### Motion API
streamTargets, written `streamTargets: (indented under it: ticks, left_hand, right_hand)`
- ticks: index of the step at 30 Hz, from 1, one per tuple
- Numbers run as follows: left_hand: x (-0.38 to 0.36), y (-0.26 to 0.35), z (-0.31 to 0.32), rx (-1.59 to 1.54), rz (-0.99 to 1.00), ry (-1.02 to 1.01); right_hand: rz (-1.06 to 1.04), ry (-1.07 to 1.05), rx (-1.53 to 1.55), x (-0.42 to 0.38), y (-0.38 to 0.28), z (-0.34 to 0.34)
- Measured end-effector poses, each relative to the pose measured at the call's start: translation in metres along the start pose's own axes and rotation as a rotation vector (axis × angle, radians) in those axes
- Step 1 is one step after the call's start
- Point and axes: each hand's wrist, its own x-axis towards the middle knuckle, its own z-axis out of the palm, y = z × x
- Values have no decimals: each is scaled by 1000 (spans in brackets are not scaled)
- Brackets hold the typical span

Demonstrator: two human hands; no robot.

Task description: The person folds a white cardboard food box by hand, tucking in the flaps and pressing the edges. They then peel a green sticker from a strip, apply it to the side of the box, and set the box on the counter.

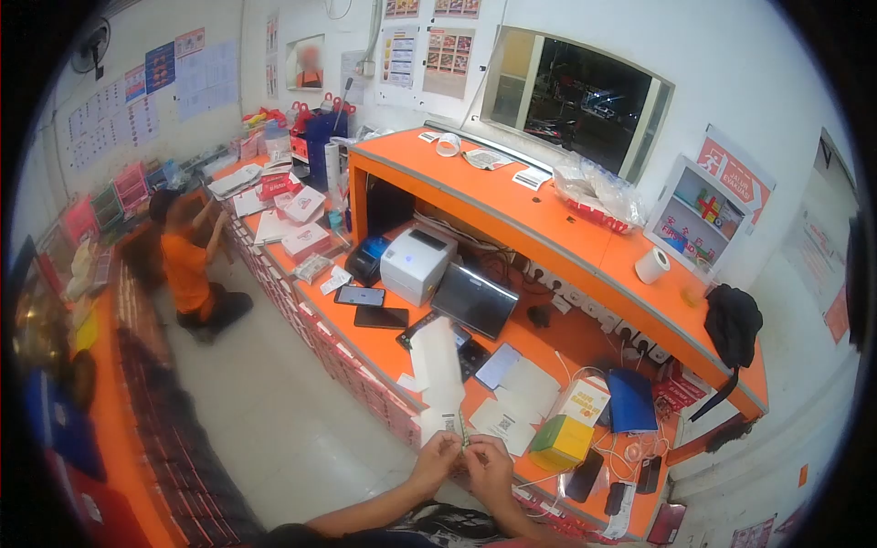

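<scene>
At the front edge of the orange desk, my left hand [438,460] and my right hand [488,462] are close together, fingers pinched. My left hand holds the lower end of a pale paper piece [437,365] that stands up above it. A small greenish strip [464,437] shows between the two hands; its end is hidden by my right fingers. Beyond my right hand lies a sheet with a printed code [505,423]. A yellow-and-white box [571,425] stands to its right.
A monitor [475,301] and label printer [416,265] sit under the raised orange shelf [548,219]. Phones [583,475] and cables lie at the right. Another person [187,265] in orange kneels on the floor at the left.
</scene>
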Motion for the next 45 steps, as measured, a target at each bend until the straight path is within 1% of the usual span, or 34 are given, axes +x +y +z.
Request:
streamTargets:
  ticks: [1, 3, 4, 6, 8, 10, 11, 13, 17, 19, 21, 23, 25, 28, 30, 32, 34, 36, 38, 40, 42, 45]
  left_hand:
    - [1, 0, -1, 1, 2, -2]
    - [1, 3, 0, -6, -77, 33]
    - [-1, 6, 1, -6, -75, 33]
    - [-4, 12, 3, -210, -186, 20]
    - [0, 4, -1, -221, -170, 28]
    - [-4, 16, 1, -235, -155, 39]
    - [-7, 22, 0, -183, -167, 0]
    - [-8, 26, 0, -132, -176, -42]
    - [-6, 14, -1, -107, -163, -27]
    - [-5, 13, -1, -99, -146, -2]
    - [-5, 9, -2, -173, -148, 25]
    - [-6, 10, -3, -178, -163, 30]
    - [-8, 14, 0, -183, -180, 38]
    - [-9, 15, 3, -206, -183, 52]
    - [-9, 13, 2, -192, -152, 56]
    - [-11, 16, 3, -194, -168, 72]
    - [-12, 15, 3, -197, -188, 89]
    - [-11, 9, 2, -259, -131, 75]
    - [-9, 5, 2, -255, -97, 55]
    - [-11, 9, 4, -251, -64, 37]
    - [-13, 13, 5, -246, -61, -15]
    - [-11, 10, 3, -243, -108, 13]
  right_hand:
    - [-25, -9, -24, 0, 1, 0]
    - [-36, -1, -29, 1, -2, 0]
    - [-43, 4, -34, 1, -3, 0]
    - [-30, 14, -4, -1, 3, 3]
    - [-20, 26, 25, -1, 5, 4]
    - [-24, 17, -42, 0, -7, 1]
    - [-28, 17, -43, 0, -5, 1]
    - [68, 68, -13, 0, 0, 1]
    - [40, 54, -46, -2, 8, 2]
    - [-22, 39, -88, 0, 7, 2]
    - [-36, 31, -104, -1, 9, 2]
    - [-54, 24, -120, -2, 12, 4]
    - [29, 33, 21, -4, 13, 6]
    - [-27, 6, -50, -2, 11, 3]
    - [-17, -2, -20, -2, 17, 4]
    - [-7, -9, 11, -3, 22, 5]
    - [80, -25, 132, -3, 23, 6]
    - [90, -30, 133, -1, 24, 5]
    - [100, -35, 135, 0, 29, 5]
    - [182, -32, 277, -1, 32, 6]
    - [180, -33, 274, -1, 28, 5]
    - [183, -37, 255, -1, 29, 6]
